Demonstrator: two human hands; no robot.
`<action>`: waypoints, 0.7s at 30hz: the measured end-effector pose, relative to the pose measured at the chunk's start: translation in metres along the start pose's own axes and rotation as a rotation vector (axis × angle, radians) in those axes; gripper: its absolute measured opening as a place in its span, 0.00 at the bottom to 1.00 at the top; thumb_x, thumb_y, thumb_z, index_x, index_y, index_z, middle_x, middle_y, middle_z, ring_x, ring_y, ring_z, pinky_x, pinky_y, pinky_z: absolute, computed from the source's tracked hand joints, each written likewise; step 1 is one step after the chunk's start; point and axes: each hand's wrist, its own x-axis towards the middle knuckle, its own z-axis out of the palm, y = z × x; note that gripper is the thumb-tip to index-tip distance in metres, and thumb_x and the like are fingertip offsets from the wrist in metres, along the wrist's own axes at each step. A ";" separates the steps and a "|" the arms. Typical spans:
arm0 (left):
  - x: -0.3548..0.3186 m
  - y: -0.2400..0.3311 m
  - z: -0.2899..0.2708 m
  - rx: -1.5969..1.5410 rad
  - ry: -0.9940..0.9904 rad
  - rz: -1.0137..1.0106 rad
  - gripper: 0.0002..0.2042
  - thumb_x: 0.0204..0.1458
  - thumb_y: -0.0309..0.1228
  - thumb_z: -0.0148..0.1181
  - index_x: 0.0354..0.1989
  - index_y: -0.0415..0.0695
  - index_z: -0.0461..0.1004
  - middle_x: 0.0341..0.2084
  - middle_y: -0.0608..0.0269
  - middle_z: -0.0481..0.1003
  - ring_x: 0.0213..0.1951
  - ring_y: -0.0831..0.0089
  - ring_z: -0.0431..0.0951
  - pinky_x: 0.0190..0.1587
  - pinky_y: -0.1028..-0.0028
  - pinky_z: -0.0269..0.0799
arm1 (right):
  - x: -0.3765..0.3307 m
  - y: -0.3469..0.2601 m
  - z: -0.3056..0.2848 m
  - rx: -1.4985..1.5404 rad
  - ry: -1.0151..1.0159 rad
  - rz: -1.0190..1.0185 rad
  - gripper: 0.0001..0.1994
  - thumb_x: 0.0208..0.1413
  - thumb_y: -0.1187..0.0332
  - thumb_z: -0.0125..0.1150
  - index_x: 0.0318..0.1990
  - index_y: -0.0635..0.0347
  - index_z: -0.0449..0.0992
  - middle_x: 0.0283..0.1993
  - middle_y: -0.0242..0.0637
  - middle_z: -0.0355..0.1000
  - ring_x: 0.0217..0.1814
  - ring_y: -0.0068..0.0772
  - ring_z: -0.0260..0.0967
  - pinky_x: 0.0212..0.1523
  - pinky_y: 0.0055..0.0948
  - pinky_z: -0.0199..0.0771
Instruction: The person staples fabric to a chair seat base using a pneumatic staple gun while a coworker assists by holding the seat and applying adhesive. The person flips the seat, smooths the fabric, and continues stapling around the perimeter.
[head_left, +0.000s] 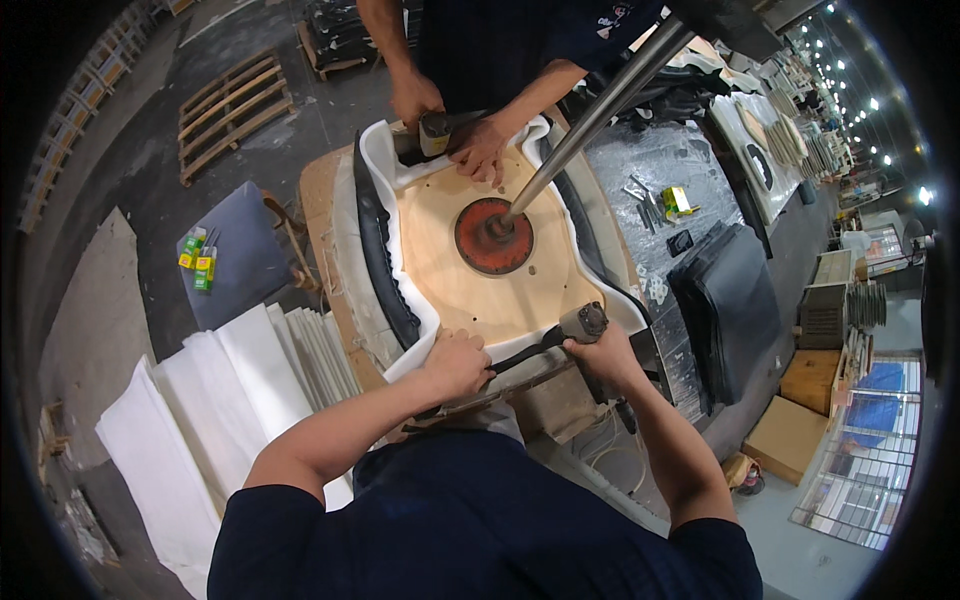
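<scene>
A wooden seat board [440,250] lies face up on the bench, with white padding [378,150] and a black cover [375,240] around its sides. A red disc [480,250] at the end of a slanting metal rod [600,112] rests on its middle. My right hand [608,358] grips a dark staple gun [584,322] at the near right corner, its nose pointing left along the near edge. Closed fingers of my left hand [458,364] hold the black cover's edge at the near left; the fingertips are partly hidden.
Across the bench a co-worker's hands [482,150] work at the far edge with another staple gun [435,134]. White padding sheets [240,370] stand at left, beside small green-yellow boxes [203,268] on a dark stool. Black panels [725,300] lean at right. A pallet [235,110] lies behind.
</scene>
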 end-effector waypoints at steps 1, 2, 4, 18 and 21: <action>-0.002 -0.006 0.006 -0.074 0.036 0.037 0.13 0.60 0.42 0.68 0.33 0.44 0.84 0.35 0.56 0.76 0.45 0.51 0.77 0.50 0.50 0.71 | -0.002 -0.002 0.003 0.002 -0.006 0.009 0.24 0.53 0.55 0.81 0.51 0.62 0.86 0.48 0.52 0.86 0.54 0.56 0.84 0.56 0.45 0.82; -0.001 -0.014 0.010 -0.147 0.080 0.076 0.13 0.61 0.41 0.68 0.32 0.44 0.84 0.35 0.56 0.76 0.44 0.52 0.77 0.49 0.51 0.70 | -0.003 -0.003 0.004 0.001 -0.005 -0.002 0.23 0.53 0.55 0.81 0.51 0.62 0.86 0.48 0.52 0.86 0.54 0.56 0.84 0.56 0.45 0.82; -0.001 -0.023 0.018 -0.263 0.170 0.128 0.13 0.60 0.39 0.69 0.29 0.44 0.82 0.33 0.56 0.75 0.42 0.54 0.76 0.47 0.52 0.68 | -0.002 -0.005 0.004 0.000 0.003 -0.022 0.23 0.53 0.56 0.81 0.51 0.62 0.86 0.48 0.52 0.86 0.54 0.56 0.84 0.56 0.46 0.81; 0.000 -0.011 0.029 -0.319 0.531 -0.151 0.14 0.56 0.33 0.70 0.21 0.42 0.77 0.28 0.55 0.72 0.41 0.52 0.72 0.47 0.53 0.68 | -0.043 -0.045 0.022 0.356 -0.205 0.027 0.19 0.65 0.63 0.73 0.60 0.61 0.82 0.43 0.37 0.83 0.40 0.31 0.81 0.43 0.35 0.80; 0.004 -0.012 0.034 -0.335 0.536 -0.188 0.13 0.56 0.33 0.70 0.21 0.42 0.78 0.29 0.55 0.73 0.41 0.51 0.73 0.49 0.52 0.69 | -0.053 -0.085 0.044 0.579 -0.259 0.155 0.13 0.68 0.67 0.71 0.53 0.65 0.81 0.33 0.29 0.77 0.24 0.21 0.71 0.25 0.29 0.71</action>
